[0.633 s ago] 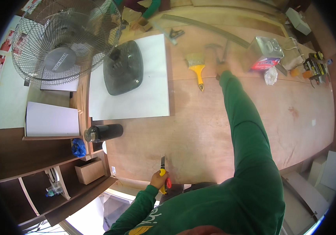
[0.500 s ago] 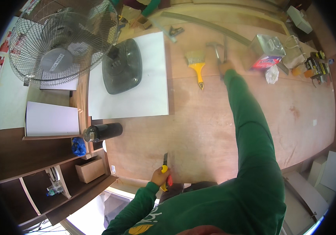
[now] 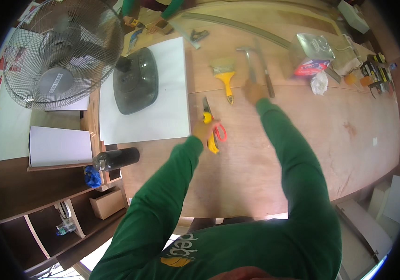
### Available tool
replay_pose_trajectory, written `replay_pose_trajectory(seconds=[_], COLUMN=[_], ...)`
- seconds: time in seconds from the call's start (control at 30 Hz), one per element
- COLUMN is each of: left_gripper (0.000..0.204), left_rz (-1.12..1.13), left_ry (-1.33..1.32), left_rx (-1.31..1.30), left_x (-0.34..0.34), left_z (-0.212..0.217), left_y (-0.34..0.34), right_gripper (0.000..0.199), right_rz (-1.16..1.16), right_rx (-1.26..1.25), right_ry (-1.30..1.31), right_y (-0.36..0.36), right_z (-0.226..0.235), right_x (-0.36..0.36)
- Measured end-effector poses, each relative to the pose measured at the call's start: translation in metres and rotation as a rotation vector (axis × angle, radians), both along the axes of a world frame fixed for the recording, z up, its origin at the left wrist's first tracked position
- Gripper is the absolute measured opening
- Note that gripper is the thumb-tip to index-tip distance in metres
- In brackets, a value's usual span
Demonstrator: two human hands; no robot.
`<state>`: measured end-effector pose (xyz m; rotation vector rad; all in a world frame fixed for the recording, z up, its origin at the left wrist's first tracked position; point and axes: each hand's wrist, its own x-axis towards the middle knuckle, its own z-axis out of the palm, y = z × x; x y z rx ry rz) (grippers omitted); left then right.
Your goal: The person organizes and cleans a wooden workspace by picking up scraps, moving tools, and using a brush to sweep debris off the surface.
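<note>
My left hand is closed around a yellow utility knife and a pair of scissors with a red looped handle. A dark blade points away from me above that fist, beside the white board's right edge. Farther right, my right hand is wrapped round the lower handle of a hammer, whose head points away from me. Just right of the hammer lies a long thin flat tool; its exact kind is unclear. Between my hands is a wide paintbrush with a yellow handle.
A fan stands on its dark base over a white board. A black bottle lies at the table's left edge. A metal tin and crumpled tissue are at right. Another person's hands work at the far left.
My left hand has moved forward over the table from its near edge, carrying the knife and scissors. My right hand has drawn slightly nearer along the hammer handle. The view has shifted a little.
</note>
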<state>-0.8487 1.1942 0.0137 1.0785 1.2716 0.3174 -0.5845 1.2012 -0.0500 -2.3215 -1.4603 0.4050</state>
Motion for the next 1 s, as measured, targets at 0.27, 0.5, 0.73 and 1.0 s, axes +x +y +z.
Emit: replay_pose_trajectory(seconds=[0.27,0.5,0.73,1.0], left_gripper=[0.015,0.009,0.02,0.04], left_rz=[0.03,0.093,0.02,-1.091], left_ry=[0.047,-0.055,0.267,-0.002], left_rx=[-0.112,-0.156,0.373,1.643], left_x=[0.051,0.122,0.167,0.243], left_z=[-0.032,-0.074,-0.063,-0.064], left_y=[0.088,0.158,0.21,0.045], right_gripper=[0.042,0.02,0.024,0.034], right_rz=[-0.151,-0.402,-0.907,-1.093], right_rx=[0.008,0.361,0.234,0.39], right_ry=[0.242,1.291,1.005,0.921], right_y=[0.008,-0.204,-0.392,-0.378], right_z=[0.0,0.045,0.067,0.064], right_x=[-0.047,-0.032,-0.035,-0.038])
